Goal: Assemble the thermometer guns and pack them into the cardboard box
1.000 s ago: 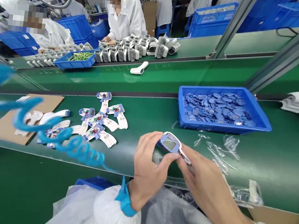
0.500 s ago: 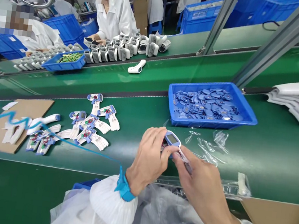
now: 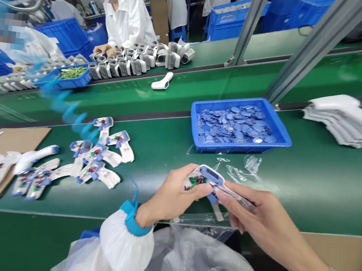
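Between my two hands, above the near edge of the green belt, is a half-open infrared thermometer (image 3: 211, 175) in white and blue. Its small display faces up, and a green circuit board with red wires shows inside. My left hand (image 3: 176, 192) grips the head end, thumb pressed at the open side. The handle end is in my right hand (image 3: 257, 211), whose thumb lies along the casing. To the left lie several opened thermometer halves (image 3: 99, 154) with wires and boards exposed. A blue wrist strap (image 3: 133, 220) with a coiled cord circles my left wrist.
A blue tray (image 3: 238, 151) of blue oval parts stands beyond my hands, with clear plastic scraps (image 3: 251, 165) before it. White shells (image 3: 345, 116) are stacked right; cardboard (image 3: 34, 137) lies left. A white thermometer (image 3: 162, 81) lies farther back. A co-worker (image 3: 130, 15) sits opposite.
The thermometer has tilted, so its display is seen more edge-on and its inside shows more. My right hand has moved outward along the handle. The view has shifted slightly right.
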Demonstrator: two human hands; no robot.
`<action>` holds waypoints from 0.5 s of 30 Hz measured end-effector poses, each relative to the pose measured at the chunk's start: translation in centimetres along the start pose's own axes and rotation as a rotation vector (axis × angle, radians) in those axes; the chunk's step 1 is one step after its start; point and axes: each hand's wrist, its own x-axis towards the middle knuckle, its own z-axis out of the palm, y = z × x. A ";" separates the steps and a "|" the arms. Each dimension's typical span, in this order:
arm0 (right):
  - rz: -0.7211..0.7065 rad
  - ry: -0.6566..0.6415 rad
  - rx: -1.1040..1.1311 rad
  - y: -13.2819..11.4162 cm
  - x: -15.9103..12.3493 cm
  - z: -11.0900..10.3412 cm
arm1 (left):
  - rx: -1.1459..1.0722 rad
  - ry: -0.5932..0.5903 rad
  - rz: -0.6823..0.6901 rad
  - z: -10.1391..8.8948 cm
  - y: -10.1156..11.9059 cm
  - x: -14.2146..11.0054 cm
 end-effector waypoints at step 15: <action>0.432 0.819 -0.942 10.6 12.1 -27.9 | -0.262 -0.027 -0.135 0.6 -0.7 -0.7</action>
